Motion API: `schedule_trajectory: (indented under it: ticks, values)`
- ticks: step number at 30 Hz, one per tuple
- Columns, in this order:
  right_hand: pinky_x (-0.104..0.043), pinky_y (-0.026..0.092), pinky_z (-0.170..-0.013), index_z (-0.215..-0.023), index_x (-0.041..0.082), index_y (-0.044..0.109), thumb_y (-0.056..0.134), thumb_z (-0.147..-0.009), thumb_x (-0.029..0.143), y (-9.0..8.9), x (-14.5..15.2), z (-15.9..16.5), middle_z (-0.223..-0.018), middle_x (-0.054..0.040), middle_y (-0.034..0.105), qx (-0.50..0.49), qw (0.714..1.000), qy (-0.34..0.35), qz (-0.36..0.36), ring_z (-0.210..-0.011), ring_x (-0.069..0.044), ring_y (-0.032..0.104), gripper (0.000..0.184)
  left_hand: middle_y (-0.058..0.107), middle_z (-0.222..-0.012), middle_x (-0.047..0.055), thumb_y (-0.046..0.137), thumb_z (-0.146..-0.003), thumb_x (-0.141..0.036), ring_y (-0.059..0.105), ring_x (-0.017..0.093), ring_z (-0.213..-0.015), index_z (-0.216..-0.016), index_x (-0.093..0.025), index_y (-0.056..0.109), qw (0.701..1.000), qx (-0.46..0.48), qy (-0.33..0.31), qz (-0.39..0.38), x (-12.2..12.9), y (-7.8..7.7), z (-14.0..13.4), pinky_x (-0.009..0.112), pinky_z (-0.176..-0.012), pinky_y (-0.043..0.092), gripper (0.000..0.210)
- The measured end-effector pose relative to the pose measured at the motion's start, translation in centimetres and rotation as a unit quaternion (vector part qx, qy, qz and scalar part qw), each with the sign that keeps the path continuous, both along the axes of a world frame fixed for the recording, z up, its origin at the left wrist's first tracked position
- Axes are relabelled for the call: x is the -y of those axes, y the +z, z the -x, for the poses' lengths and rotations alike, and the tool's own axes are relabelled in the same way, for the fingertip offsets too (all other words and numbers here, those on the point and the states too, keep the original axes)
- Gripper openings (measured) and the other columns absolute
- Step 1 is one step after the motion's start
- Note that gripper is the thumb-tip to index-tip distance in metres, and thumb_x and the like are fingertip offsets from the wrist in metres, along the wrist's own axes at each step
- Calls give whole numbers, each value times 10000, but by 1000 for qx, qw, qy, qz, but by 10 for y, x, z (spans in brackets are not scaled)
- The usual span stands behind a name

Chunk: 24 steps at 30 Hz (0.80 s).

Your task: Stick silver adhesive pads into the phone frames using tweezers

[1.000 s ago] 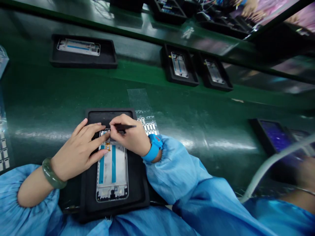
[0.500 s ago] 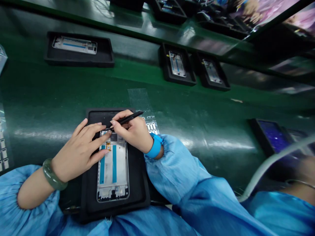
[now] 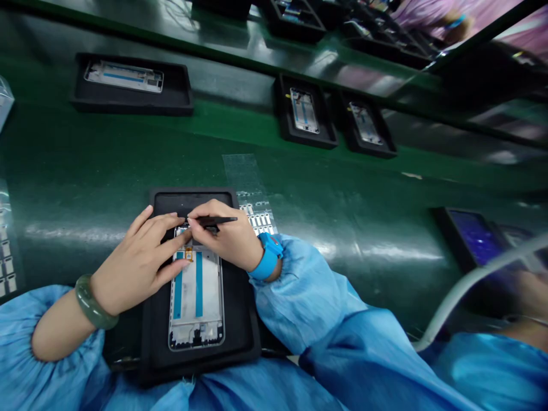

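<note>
A phone frame (image 3: 212,294) with two blue strips lies in a black tray (image 3: 240,337) in front of me. At its upper left, my left hand (image 3: 145,251) rests with fingers spread, the fingertips on the frame's top edge and beside a small orange flex cable (image 3: 189,254). My right hand (image 3: 226,237) pinches a slim black pen-shaped tool (image 3: 216,220) over the top end of the frame. Its tip is hidden by my fingers, so I cannot tell what it touches.
Three black trays with phone frames stand farther back: one at left (image 3: 132,103), two at right (image 3: 327,134) (image 3: 383,147). A sticker sheet (image 3: 259,220) lies beside my tray, another (image 3: 6,251) at far left. A co-worker's sleeve (image 3: 492,365) and a pale hose (image 3: 454,302) are at right.
My right hand has shifted slightly left and turned, and the black tool now lies flatter, its back end lower. My left hand and the phone frame stay in place.
</note>
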State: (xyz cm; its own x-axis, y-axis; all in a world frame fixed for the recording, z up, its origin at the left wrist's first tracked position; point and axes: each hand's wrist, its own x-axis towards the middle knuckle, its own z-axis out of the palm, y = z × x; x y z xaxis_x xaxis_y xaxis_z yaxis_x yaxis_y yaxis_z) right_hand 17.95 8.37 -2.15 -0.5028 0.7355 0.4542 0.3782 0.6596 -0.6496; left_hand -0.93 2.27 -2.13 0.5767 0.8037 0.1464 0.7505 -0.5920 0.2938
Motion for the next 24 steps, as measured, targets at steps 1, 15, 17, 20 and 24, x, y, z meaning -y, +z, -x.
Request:
schedule_trajectory:
  ticks: [1,15,17,20,24]
  values:
    - [-202,505,-721,-853,176,576,532,-842,192,0,0,0,-840,-16,658,-4,1000,-2,5,-792,-103,627,48,493,-1271,152,475,-886,-366,440,291,-1216,-1229,-179,534,1000,3,1,1,0,0,0,562,-1087,231,396]
    - [-184,490,-614,-866,168,575,548,-823,206,5,-2,9,-776,4,636,10,996,-59,62,-651,-84,608,64,503,-1262,155,462,-893,-384,436,277,-1229,-1207,-161,543,1000,-9,-3,-20,-1,0,0,546,-1094,230,393]
    - [-189,488,-616,-843,168,569,543,-813,191,7,-2,8,-766,8,630,7,995,-69,67,-648,-86,602,46,510,-1258,151,467,-890,-390,439,277,-1226,-1215,-159,540,1000,-8,-3,-25,-1,0,0,541,-1092,239,406]
    - [-196,489,-620,-821,169,562,546,-803,179,8,-4,4,-759,10,627,-6,994,-74,86,-637,-87,597,26,518,-1255,148,478,-884,-390,447,276,-1221,-1257,-159,512,1000,-1,1,-26,-1,0,0,535,-1091,248,440]
    - [-200,489,-637,-817,168,564,568,-800,185,7,-7,-1,-745,13,631,-22,994,-61,92,-658,-93,609,25,519,-1255,147,477,-885,-383,446,275,-1223,-1263,-157,510,1000,0,7,-20,0,1,0,534,-1095,243,442]
